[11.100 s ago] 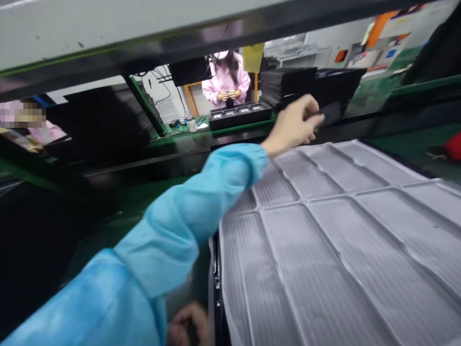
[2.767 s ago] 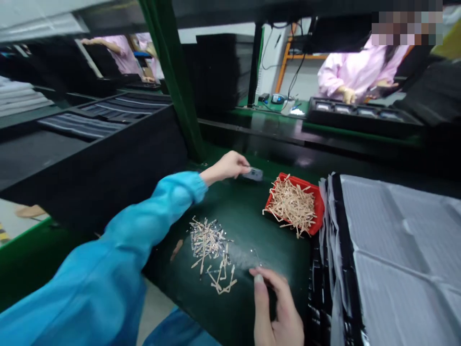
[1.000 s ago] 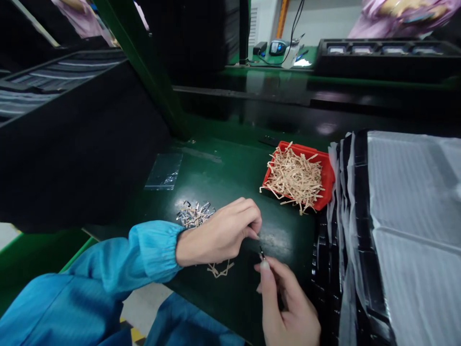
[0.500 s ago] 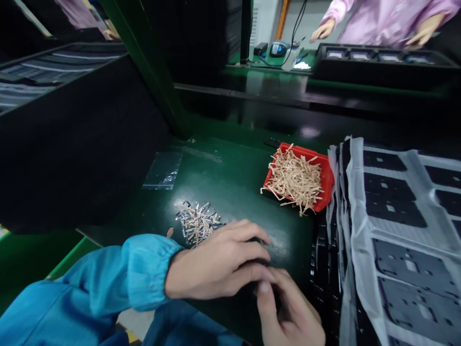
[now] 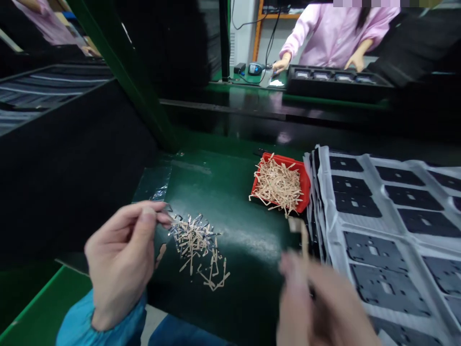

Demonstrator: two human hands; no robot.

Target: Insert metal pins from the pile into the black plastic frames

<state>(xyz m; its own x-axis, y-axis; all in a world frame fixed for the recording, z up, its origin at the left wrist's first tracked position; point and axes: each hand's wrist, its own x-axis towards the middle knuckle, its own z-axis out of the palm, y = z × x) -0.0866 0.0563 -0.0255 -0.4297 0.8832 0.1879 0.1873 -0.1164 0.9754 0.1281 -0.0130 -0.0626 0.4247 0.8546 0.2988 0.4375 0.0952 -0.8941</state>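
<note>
My left hand [image 5: 124, 250] is closed in a pinch at the left edge of a pile of small metallic and beige strips [image 5: 194, 238]. Between its thumb and forefinger sits a small dark thin piece [image 5: 167, 207], mostly covered by the fingertips. Motion smears my right hand [image 5: 320, 298], low on the right beside the stacked sheets. A bent beige strip [image 5: 304, 238] sticks up from its fingers. Beyond it stands a red bin [image 5: 305, 185], heaped with similar beige strips [image 5: 278, 183].
Stacked white trays [image 5: 363, 226] with dark flat plates fill the right side. A clear plastic bag [image 5: 151, 185] lies near the green post [image 5: 129, 72]. A tall black box [image 5: 72, 178] stands left. Across the bench, a person in pink [image 5: 334, 38] works at a black tray [image 5: 338, 89].
My hands, together before, have separated: the left moved left to the pile, the right moved right with a beige strip showing. More of the pile is uncovered. The view has shifted.
</note>
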